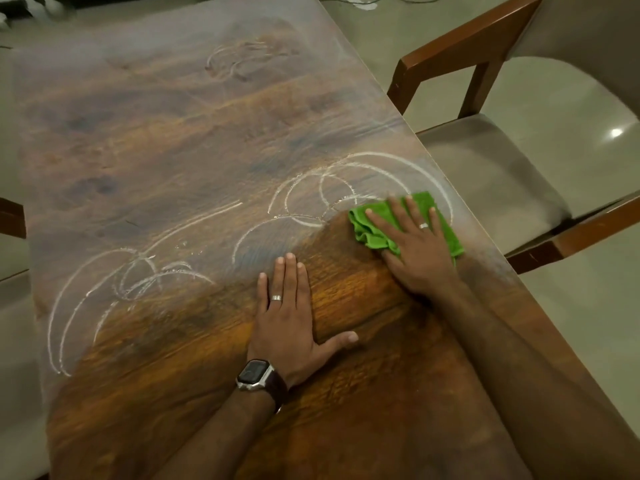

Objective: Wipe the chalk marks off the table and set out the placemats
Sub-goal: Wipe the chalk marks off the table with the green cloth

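Everything is placed from the table, a long wooden top running away from the viewer. At its left edge part of a chair shows. On the table's near-left part lie looping chalk marks, white arcs crossing one another. Faint marks sit near the far end. Toward the table's near middle, the left hand lies flat, palm down, fingers straight and close together, thumb spread to the right, holding nothing; it wears a ring, and a watch sits on the wrist. The wood around and behind this hand looks darker and free of chalk. Further right, more circles loop close to the table's right edge. The right hand presses flat on a green cloth, fingers straight and spread, on the lower part of those circles near that edge. The cloth is bunched under the palm. Beyond the table's right edge stands a chair with a wooden frame and pale seat.
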